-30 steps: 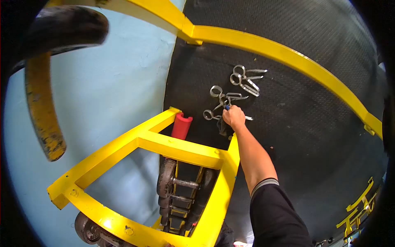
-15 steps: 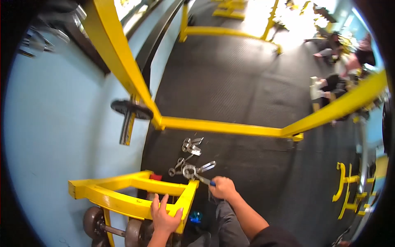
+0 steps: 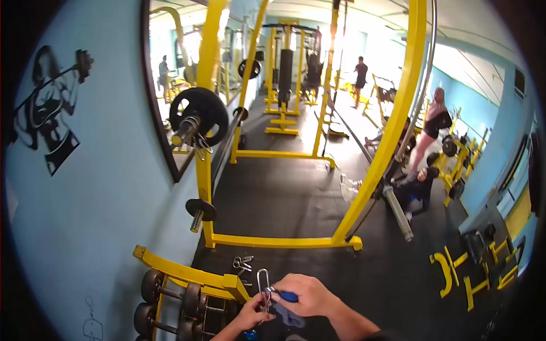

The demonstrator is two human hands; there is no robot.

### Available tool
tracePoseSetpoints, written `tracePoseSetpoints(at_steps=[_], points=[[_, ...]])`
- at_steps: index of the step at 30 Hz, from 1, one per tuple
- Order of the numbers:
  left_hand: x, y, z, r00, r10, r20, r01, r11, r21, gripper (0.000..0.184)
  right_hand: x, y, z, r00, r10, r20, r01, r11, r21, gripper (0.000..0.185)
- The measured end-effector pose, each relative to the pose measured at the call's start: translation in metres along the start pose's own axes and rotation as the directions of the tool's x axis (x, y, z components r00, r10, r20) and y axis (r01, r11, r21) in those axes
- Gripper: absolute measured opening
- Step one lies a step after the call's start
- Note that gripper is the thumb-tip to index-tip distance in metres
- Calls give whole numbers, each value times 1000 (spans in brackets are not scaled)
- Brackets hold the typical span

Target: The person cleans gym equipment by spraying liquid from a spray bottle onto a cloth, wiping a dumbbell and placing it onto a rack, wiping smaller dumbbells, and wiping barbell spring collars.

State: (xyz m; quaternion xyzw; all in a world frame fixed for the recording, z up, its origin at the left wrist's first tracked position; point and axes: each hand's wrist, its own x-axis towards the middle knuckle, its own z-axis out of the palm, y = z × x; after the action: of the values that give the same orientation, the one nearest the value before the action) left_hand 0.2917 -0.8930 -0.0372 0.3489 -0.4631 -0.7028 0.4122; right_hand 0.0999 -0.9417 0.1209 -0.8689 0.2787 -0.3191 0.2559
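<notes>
My right hand (image 3: 308, 294) is closed around a blue handle (image 3: 288, 296) just in front of me. Beside it on the left, my left hand (image 3: 254, 312) pinches a metal spring collar (image 3: 263, 284), whose loop stands up above the fingers. The two hands nearly meet at the collar. More metal spring collars (image 3: 243, 263) lie on the black floor beyond my hands. The yellow dumbbell rack (image 3: 187, 273) is to the left of my left hand, with dark dumbbells (image 3: 192, 299) on it.
A yellow power rack (image 3: 278, 242) stands ahead, with a loaded barbell plate (image 3: 198, 116) at its left upright. Further off, one person (image 3: 421, 190) is low near the floor, another person (image 3: 435, 125) stands at the right, and a third (image 3: 360, 82) stands at the back.
The view has tilted up from the floor to the room. My left hand has left the yellow rack and holds a collar. My right hand has come up beside it, still holding the blue handle.
</notes>
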Motion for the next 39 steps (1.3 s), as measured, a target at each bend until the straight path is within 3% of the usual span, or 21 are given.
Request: tracePoseSetpoints(at_steps=[1,2,5,6,7,10,12,15,17,18,20,23,26,28,29,31,32,33,36,38,39], points=[[3,-6,6,996,-10,-86,-9,975,-220,63,1,-10,0,968,76,-238,-37,985,167,20],[5,17,22,993,49,-109,-86,925,-371,52,-3,-15,6,903,107,-417,-44,987,158,32],[10,24,26,994,-6,-111,-59,818,-572,51,-10,-22,37,854,-1,-521,103,980,169,42],[15,4,16,995,-16,-99,-48,793,-607,53,-22,-19,58,916,-28,-399,83,989,120,51],[14,23,25,994,-2,-113,-67,792,-607,53,-29,-32,68,908,-112,-404,127,992,10,53],[2,81,57,960,242,141,-18,556,-831,76,-52,-29,82,951,-185,-247,185,983,-25,53],[-2,83,70,967,229,111,-60,627,-776,77,-57,-16,79,918,-332,-215,332,943,-40,52],[-1,82,62,960,278,41,-162,667,-728,73,-34,-26,78,898,-257,-357,251,966,-65,47],[-7,88,45,972,235,28,-130,628,-768,66,-30,-39,84,910,-247,-332,234,969,-78,44],[-17,98,50,962,264,-71,-230,640,-733,62,-37,-42,88,914,-282,-293,286,958,-28,43],[-22,85,42,968,231,-98,-234,692,-683,60,-32,-41,86,918,-315,-242,348,931,107,35],[-28,70,43,977,101,-190,-202,726,-657,55,-32,-24,80,972,-161,-172,212,916,341,29],[-31,55,33,974,67,-217,-192,751,-631,49,-25,-35,77,842,-124,-525,301,916,266,25],[-33,43,11,974,106,-198,-218,667,-713,42,-25,-37,83,779,-19,-627,320,872,371,31],[-42,71,19,946,103,-306,-276,751,-599,41,-16,-43,84,752,14,-659,329,858,394,35],[-44,78,15,905,-56,-422,-189,835,-517,42,5,-50,85,918,-233,-320,266,962,62,44],[-43,76,12,925,5,-379,-226,810,-541,46,-2,-53,100,972,-165,-168,152,985,-84,52],[-41,78,7,939,73,-337,-264,780,-567,49,-13,-41,117,969,-127,-211,122,992,-34,49],[-40,73,-5,925,32,-379,-262,776,-574,44,-39,-23,126,987,-147,-73,149,988,33,44],[-49,71,-6,914,-28,-404,-235,774,-588,40,-64,-17,118,977,-92,191,43,969,244,40],[-53,76,-7,928,8,-372,-264,718,-644,39,-74,-19,117,978,-71,197,20,969,246,40]])
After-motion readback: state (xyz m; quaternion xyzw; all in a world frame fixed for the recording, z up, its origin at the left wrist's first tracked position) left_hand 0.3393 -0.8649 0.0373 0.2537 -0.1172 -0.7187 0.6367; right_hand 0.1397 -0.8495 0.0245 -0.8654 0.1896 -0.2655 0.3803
